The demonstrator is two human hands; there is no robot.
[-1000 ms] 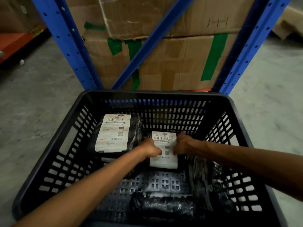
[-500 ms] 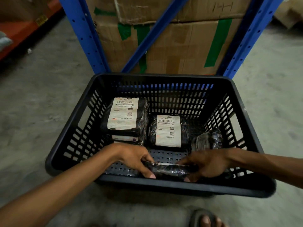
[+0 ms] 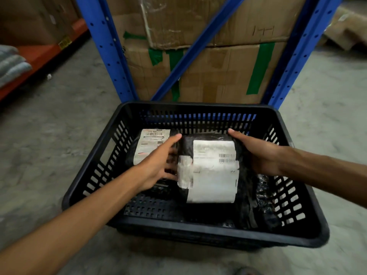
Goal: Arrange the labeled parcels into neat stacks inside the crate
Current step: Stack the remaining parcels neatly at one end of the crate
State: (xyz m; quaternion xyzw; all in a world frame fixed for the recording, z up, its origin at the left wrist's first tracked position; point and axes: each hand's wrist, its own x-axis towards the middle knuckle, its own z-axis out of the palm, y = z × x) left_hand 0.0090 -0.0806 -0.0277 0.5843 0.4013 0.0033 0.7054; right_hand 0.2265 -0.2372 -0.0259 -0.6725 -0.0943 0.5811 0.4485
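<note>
Concrete floor (image 3: 49,135), black crate (image 3: 198,233): left hand (image 3: 156,165) and right hand (image 3: 258,153), fingers spread, are clamping a soft, slippery-looking labeled parcel (image 3: 212,169) by its sides; likely light.

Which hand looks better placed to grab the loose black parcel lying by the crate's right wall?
Right, probably. The right hand sits on the held parcel's right side, near the loose black parcel; the left hand would have to cross over.
</note>
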